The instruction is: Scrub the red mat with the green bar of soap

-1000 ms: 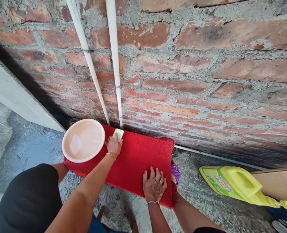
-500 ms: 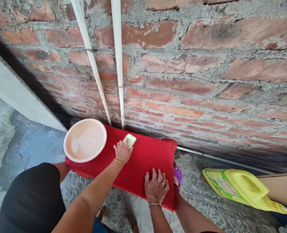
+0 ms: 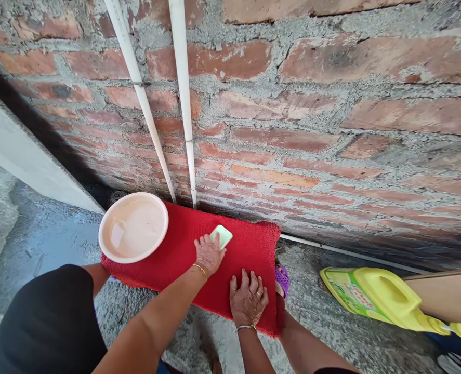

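Observation:
A red plush mat is spread over a low, long support that it mostly hides. My left hand, with a thin gold bracelet at the wrist, grips a smooth pale green soap bar and presses it against the mat. Its thumb and fingertips are on the bar's near end. To the right and nearer to me, my right hand lies flat on the mat with its fingers spread. A pale pink basin of water stands on the mat's left end.
Behind the mat rises a brick wall with two white pipes. A yellow detergent jug lies to the right beside cardboard. A pale slab leans at left. My legs straddle the mat, a purple sandal near its right end.
My left hand has slid the soap bar to the right and slightly toward me along the mat. My right hand keeps its place on the mat.

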Demonstrator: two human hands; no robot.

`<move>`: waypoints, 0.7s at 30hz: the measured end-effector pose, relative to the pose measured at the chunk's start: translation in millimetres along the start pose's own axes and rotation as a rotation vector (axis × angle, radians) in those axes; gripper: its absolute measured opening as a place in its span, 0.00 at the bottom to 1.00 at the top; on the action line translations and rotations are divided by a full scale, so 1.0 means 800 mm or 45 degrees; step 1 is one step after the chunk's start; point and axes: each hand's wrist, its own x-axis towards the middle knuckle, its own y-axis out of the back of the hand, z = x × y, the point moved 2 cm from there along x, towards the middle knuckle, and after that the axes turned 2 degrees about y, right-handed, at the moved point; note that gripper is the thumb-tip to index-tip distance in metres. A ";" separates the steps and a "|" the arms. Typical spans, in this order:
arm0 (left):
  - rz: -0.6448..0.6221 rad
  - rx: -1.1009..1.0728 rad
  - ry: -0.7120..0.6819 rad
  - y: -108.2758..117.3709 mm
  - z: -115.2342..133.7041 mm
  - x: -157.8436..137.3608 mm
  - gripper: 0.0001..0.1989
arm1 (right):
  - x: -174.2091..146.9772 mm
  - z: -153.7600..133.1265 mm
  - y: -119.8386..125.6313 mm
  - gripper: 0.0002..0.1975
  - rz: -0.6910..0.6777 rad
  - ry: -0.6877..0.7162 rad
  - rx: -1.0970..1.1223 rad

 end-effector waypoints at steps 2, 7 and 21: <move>-0.063 -0.026 -0.167 -0.004 0.016 -0.012 0.31 | -0.001 0.000 0.000 0.19 -0.013 -0.019 0.004; -0.291 -0.057 -0.242 0.018 -0.013 -0.027 0.32 | 0.002 0.000 0.002 0.20 -0.196 -0.119 0.084; -0.524 -0.021 -0.792 0.056 -0.138 -0.069 0.29 | 0.045 -0.086 0.079 0.46 -1.085 0.345 0.637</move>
